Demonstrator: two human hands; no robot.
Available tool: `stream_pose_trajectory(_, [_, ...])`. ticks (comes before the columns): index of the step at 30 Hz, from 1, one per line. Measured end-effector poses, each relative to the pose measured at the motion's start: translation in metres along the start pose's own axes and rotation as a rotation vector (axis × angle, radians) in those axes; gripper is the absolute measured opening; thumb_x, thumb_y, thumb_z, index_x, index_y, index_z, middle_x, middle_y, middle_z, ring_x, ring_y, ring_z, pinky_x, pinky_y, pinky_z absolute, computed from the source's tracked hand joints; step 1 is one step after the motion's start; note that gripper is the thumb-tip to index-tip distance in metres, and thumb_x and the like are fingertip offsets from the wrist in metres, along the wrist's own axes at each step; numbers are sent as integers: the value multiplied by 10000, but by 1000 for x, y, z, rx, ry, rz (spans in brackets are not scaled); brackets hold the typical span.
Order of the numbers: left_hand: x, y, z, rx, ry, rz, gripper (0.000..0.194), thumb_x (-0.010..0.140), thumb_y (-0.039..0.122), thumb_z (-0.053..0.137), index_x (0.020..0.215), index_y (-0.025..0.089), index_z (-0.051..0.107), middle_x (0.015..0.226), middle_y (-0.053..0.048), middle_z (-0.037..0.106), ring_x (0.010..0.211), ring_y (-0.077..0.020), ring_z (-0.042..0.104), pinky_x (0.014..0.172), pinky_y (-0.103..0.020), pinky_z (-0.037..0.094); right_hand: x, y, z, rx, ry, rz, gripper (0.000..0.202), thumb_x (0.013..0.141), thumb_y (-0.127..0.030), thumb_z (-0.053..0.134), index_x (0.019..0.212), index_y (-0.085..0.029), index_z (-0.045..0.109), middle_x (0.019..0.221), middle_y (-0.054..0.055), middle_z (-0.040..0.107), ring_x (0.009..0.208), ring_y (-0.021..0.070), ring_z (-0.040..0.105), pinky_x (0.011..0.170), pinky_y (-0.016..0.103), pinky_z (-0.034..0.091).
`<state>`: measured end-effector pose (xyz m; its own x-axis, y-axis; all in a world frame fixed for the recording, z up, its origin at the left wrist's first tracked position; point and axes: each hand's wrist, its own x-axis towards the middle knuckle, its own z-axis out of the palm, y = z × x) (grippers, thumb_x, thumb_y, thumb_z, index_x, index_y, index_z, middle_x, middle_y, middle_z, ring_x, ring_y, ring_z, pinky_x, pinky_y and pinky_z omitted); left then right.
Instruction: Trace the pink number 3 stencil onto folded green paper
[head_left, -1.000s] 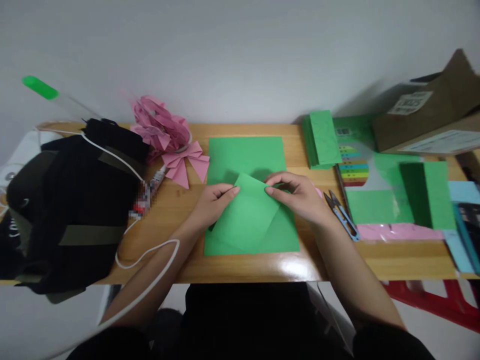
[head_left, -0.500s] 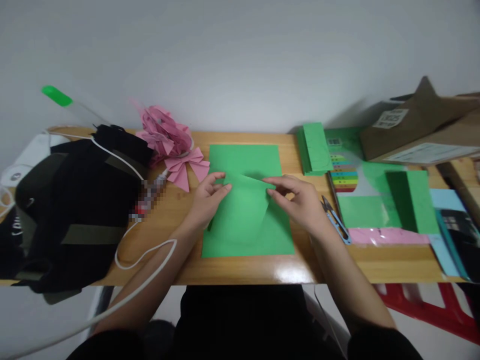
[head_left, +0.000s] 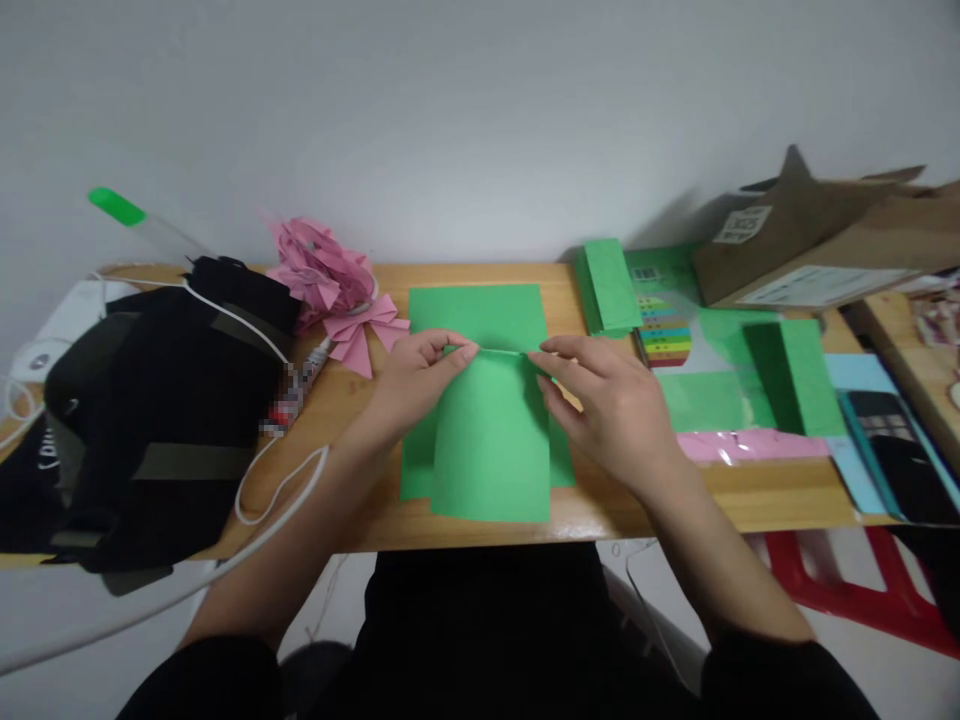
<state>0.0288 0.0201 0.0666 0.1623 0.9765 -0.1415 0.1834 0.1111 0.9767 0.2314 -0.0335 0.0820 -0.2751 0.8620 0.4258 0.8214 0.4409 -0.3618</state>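
Note:
A smaller sheet of green paper [head_left: 491, 440] is raised between both hands, its far edge gripped at the two corners and its near end curving down toward me. My left hand [head_left: 427, 375] pinches the left corner between thumb and fingers. At the right corner, my right hand [head_left: 600, 405] grips the edge with its fingers, the thumb lower. Beneath lies a larger green sheet [head_left: 476, 305], flat on the wooden table, partly covered by the raised one.
Pink folded paper bows [head_left: 367, 330], a glue tube [head_left: 296, 390] and a black bag [head_left: 165, 420] lie left. On the right are a green paper stack [head_left: 607, 285], a folded green piece [head_left: 810, 380], a cardboard box [head_left: 817, 240] and a phone [head_left: 900, 455]. A white cable [head_left: 292, 510] crosses my left forearm.
The smaller green sheet has been turned and lifted; its far edge now runs level between my hands and its near end hangs past the larger sheet. The view has shifted slightly.

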Motion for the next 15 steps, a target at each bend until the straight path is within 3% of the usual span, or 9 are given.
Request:
stream_pose_trajectory(4, [0, -9, 7, 26, 11, -20, 80, 758, 227, 669, 699, 174, 674, 527, 57, 481, 559, -100, 467, 556, -205, 376, -4, 7, 3, 283, -15, 147, 85, 842, -294, 630, 844, -218, 667, 999, 90, 661, 951, 233, 631, 803, 377, 507])
stream_pose_trajectory(8, [5, -29, 18, 50, 83, -39, 152, 833, 278, 597, 749, 167, 659, 640, 23, 588, 625, -112, 536, 589, -213, 419, -9, 20, 16, 523, -269, 389, 289, 838, -414, 600, 646, -205, 543, 711, 13, 557, 667, 152, 529, 598, 292, 415])
stream_pose_trajectory(11, [6, -45, 24, 79, 56, -77, 254, 916, 325, 466, 839, 161, 644, 652, 0, 620, 582, -123, 579, 547, -225, 451, -7, 30, 23, 385, -427, 484, 348, 821, -399, 593, 561, -214, 454, 554, -27, 451, 556, 128, 430, 536, 275, 310])
stream_pose_trajectory(13, [3, -52, 23, 125, -37, -103, 254, 911, 324, 474, 809, 155, 634, 605, -8, 623, 522, -128, 596, 500, -224, 453, -3, 34, 24, 220, -415, 517, 297, 794, -336, 611, 570, -217, 456, 529, -30, 451, 530, 130, 418, 532, 277, 277])
stream_pose_trajectory(15, [-1, -56, 17, 202, -153, -106, 266, 878, 315, 537, 675, 159, 608, 547, -14, 615, 464, -125, 586, 458, -211, 425, 1, 35, 26, 92, -375, 493, 194, 768, -288, 635, 622, -215, 529, 585, -3, 543, 573, 157, 486, 563, 285, 303])
